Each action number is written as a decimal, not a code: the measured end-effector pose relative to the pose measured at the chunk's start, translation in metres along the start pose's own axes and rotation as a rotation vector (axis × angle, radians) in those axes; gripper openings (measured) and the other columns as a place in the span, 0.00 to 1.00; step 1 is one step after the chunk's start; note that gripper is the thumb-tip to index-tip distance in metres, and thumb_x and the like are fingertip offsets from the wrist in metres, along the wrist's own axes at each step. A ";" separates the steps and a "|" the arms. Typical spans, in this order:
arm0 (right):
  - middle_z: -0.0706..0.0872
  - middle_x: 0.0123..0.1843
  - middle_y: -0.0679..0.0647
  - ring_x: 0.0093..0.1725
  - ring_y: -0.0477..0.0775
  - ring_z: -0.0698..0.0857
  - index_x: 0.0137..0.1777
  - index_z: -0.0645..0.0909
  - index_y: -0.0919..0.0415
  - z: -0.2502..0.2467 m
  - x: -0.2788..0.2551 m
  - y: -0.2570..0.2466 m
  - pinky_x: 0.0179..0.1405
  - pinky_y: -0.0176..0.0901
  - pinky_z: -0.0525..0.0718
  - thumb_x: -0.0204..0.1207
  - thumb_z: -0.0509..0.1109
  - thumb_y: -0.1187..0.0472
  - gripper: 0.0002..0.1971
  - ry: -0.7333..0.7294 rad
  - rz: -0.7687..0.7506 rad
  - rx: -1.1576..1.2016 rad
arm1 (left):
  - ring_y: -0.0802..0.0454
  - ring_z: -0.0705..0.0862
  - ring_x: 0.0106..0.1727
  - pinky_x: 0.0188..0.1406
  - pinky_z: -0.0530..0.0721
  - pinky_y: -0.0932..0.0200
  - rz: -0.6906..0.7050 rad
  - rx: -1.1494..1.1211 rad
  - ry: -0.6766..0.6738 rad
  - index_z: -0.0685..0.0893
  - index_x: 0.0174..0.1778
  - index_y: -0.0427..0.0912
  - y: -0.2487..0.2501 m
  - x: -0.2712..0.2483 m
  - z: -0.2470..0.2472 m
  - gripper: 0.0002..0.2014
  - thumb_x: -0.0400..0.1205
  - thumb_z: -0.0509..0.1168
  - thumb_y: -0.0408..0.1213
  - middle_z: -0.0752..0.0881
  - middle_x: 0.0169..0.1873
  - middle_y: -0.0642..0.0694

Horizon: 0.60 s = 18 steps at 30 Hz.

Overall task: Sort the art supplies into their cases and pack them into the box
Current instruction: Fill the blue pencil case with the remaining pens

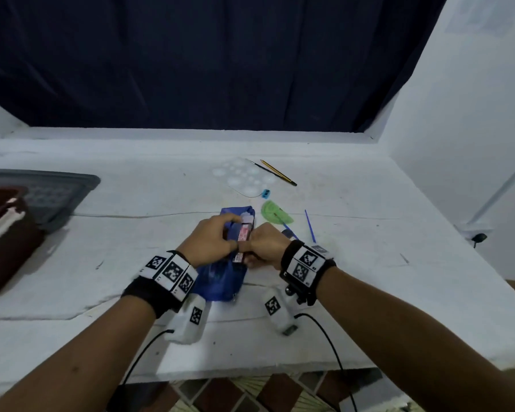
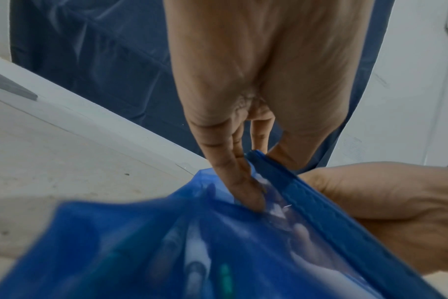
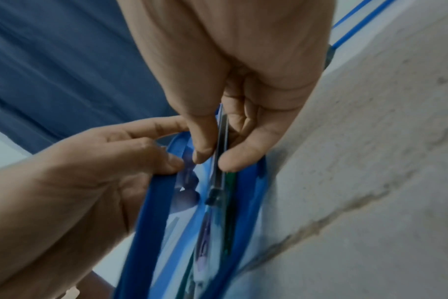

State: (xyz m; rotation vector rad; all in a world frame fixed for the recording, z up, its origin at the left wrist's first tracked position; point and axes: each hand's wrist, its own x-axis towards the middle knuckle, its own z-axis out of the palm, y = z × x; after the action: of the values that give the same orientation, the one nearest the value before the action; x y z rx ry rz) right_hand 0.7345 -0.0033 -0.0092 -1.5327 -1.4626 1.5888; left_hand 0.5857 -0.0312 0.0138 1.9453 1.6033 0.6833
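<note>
Fingertips of the left hand [image 1: 209, 237] tucked out of sight in the head view, behind the blue pouch [image 1: 224, 278]. Print on the pink-labelled flat thing [image 1: 244, 233] between the hands too small to read — kind not tellable. Contents of the pouch [image 2: 166, 252] smeared to soft streaks in the left wrist view; pens or brushes, cannot tell. Thin thing [image 3: 221, 141] pinched by the right hand [image 3: 233, 81] seen edge-on, identity unclear. Dark red box [image 1: 3, 233] cut by the left edge — inside mostly hidden. Small black object [image 1: 478, 237] on the far right too small to name.
</note>
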 end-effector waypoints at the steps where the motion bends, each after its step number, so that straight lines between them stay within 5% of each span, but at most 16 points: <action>1: 0.81 0.23 0.59 0.16 0.49 0.78 0.34 0.78 0.66 0.000 0.001 0.000 0.17 0.37 0.79 0.73 0.76 0.71 0.10 0.008 -0.013 0.008 | 0.53 0.83 0.39 0.35 0.74 0.70 0.002 -0.005 0.007 0.82 0.64 0.48 0.001 -0.001 0.000 0.22 0.74 0.74 0.34 0.82 0.38 0.55; 4: 0.79 0.21 0.55 0.15 0.47 0.77 0.34 0.77 0.64 0.000 0.002 0.000 0.17 0.36 0.78 0.76 0.74 0.70 0.11 0.012 -0.009 0.063 | 0.57 0.82 0.38 0.37 0.76 0.70 0.002 -0.015 0.032 0.82 0.65 0.47 0.003 -0.002 0.001 0.22 0.74 0.74 0.36 0.86 0.44 0.50; 7: 0.84 0.26 0.57 0.23 0.48 0.83 0.37 0.77 0.65 -0.002 -0.001 0.000 0.24 0.40 0.85 0.81 0.71 0.63 0.11 -0.090 0.078 -0.032 | 0.67 0.80 0.36 0.33 0.73 0.80 -0.023 -0.028 0.054 0.82 0.65 0.46 0.004 -0.004 0.002 0.23 0.73 0.73 0.30 0.83 0.39 0.57; 12: 0.88 0.28 0.59 0.29 0.51 0.87 0.44 0.80 0.70 -0.010 -0.006 -0.009 0.35 0.42 0.89 0.87 0.60 0.63 0.13 -0.188 0.148 -0.050 | 0.68 0.79 0.34 0.34 0.73 0.81 -0.005 -0.038 0.067 0.82 0.66 0.45 0.010 -0.006 0.004 0.24 0.74 0.72 0.27 0.80 0.37 0.62; 15: 0.88 0.28 0.62 0.31 0.56 0.89 0.48 0.82 0.76 -0.006 -0.001 -0.009 0.44 0.46 0.90 0.84 0.64 0.66 0.11 -0.155 0.147 -0.121 | 0.65 0.79 0.35 0.33 0.74 0.80 0.005 -0.014 0.097 0.82 0.66 0.47 0.009 -0.005 0.006 0.25 0.73 0.72 0.27 0.83 0.40 0.53; 18: 0.89 0.30 0.64 0.37 0.62 0.90 0.37 0.83 0.73 0.000 0.006 -0.006 0.50 0.55 0.91 0.80 0.72 0.63 0.13 -0.105 0.082 -0.178 | 0.64 0.80 0.36 0.33 0.74 0.80 -0.001 -0.017 0.105 0.82 0.67 0.48 0.007 -0.004 0.006 0.27 0.72 0.71 0.26 0.84 0.43 0.50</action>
State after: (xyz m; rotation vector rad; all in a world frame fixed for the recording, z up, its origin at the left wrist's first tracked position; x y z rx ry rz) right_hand 0.7312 0.0040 -0.0064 -1.6482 -1.6566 1.6458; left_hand 0.5944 -0.0372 0.0138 1.9243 1.6549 0.8080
